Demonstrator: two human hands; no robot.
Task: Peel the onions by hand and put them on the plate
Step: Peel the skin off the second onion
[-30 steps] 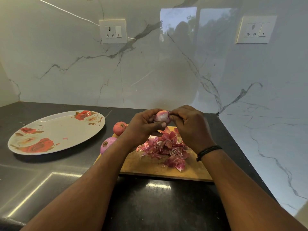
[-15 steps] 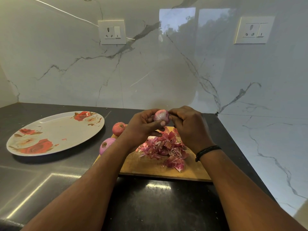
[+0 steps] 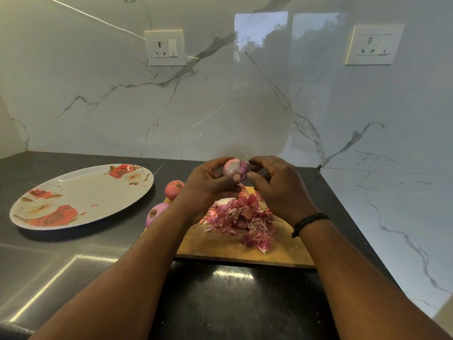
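White marble-look wall panels (image 3: pixel 220 99) w/ grey veins fill the back and right side; two white socket-and-switch plates, one left (image 3: pixel 164 48) and one right (image 3: pixel 373 44), no readable writing or brand on either. Below, the glossy black stone countertop (image 3: pixel 232 300) runs front to back. On it at left lies the large oval white plate w/ red rose print (image 3: pixel 73 190), w/ only a tiny pink scrap on it, no onions there. Right of the plate sits the rectangular wooden cutting board (image 3: pixel 220 249), partly hidden by both forearms. A heap of pink-red papery onion skins (image 3: pixel 242 217) covers the board's middle, under the hands. At the board's left edge are an unpeeled reddish onion (image 3: pixel 173 189) and, nearer the camera, a peeled purple onion (image 3: pixel 155 213), close together. Above the heap, left hand (image 3: pixel 208 185) grips a small pale pink onion (image 3: pixel 234 167), fingers curled round it. Right hand (image 3: pixel 279 185) is just beside it, fingertips pinching a thin strip of skin at the onion's lower right. Black braided band (image 3: pixel 309 223) on the right wrist.
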